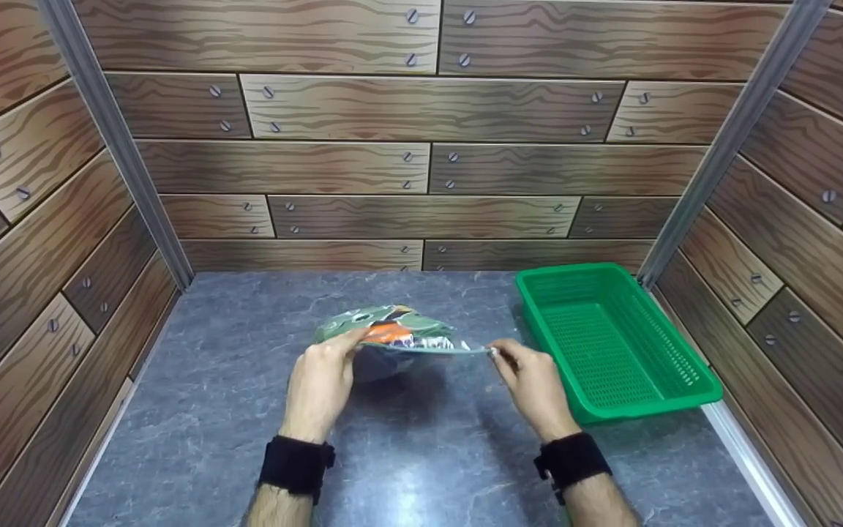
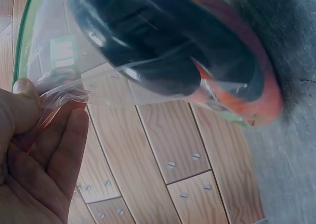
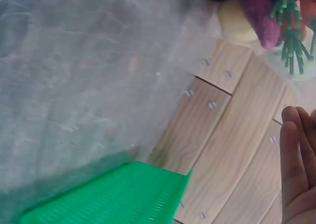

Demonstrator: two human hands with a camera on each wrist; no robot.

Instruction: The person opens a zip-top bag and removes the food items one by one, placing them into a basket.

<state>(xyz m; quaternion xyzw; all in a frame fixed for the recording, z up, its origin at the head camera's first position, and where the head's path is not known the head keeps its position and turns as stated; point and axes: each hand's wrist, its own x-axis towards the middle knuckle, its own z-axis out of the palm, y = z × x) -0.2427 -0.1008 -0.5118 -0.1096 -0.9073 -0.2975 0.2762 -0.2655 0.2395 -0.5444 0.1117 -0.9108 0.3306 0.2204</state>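
A clear zip-lock bag [image 1: 421,327] with a green seal strip is held up over the middle of the table. My left hand [image 1: 321,380] pinches its left top corner between thumb and fingers, as the left wrist view also shows. At the other end of the seal, the thumb and fingertips of my right hand [image 1: 536,384] pinch the edge. Inside the bag are long dark glossy pieces [image 2: 143,41] and something orange [image 2: 266,105]. From the right wrist camera, a purple piece [image 3: 264,19], a cream piece [image 3: 238,23] and green stem-like tips [image 3: 292,51] show through the plastic.
To the right of my right hand stands a green perforated plastic basket [image 1: 601,351] on the grey marbled table [image 1: 195,410]. Wood-patterned walls [image 1: 421,168] enclose the back and both sides, with metal posts at the corners.
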